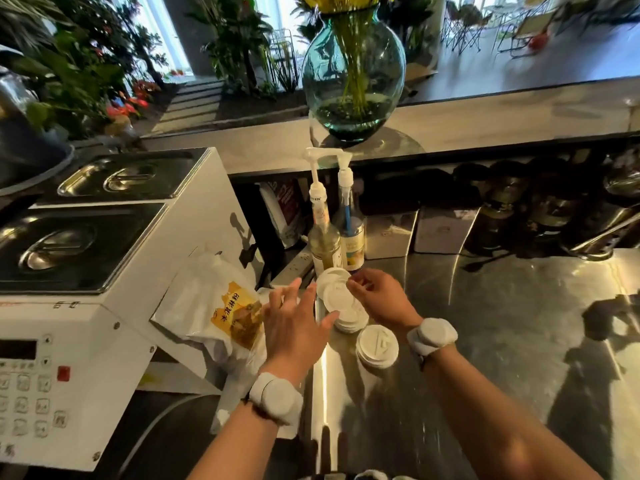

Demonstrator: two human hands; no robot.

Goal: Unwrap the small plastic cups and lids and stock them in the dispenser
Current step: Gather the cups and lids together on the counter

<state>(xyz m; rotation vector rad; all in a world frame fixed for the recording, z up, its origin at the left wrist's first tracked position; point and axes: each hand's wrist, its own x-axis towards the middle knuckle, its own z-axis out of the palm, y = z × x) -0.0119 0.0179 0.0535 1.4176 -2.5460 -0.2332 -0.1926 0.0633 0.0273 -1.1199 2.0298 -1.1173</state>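
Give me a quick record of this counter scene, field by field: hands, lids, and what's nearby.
left hand: open, fingers spread, beside the lids
right hand: pinches the tilted lid stack
second lid stack: lying on the steel counter, untouched
syrup bottles: two, with pumps, behind the lids
powder bag: left of the hands

The white bag (221, 306) carries an orange label reading 冰淇淋粉; other labels are too blurred to read.

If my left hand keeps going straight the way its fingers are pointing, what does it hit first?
Probably the tilted white lid held by your right hand. Your left hand is open, fingers spread, pointing up and slightly right. Beyond stand the syrup bottles, though depth is hard to judge.
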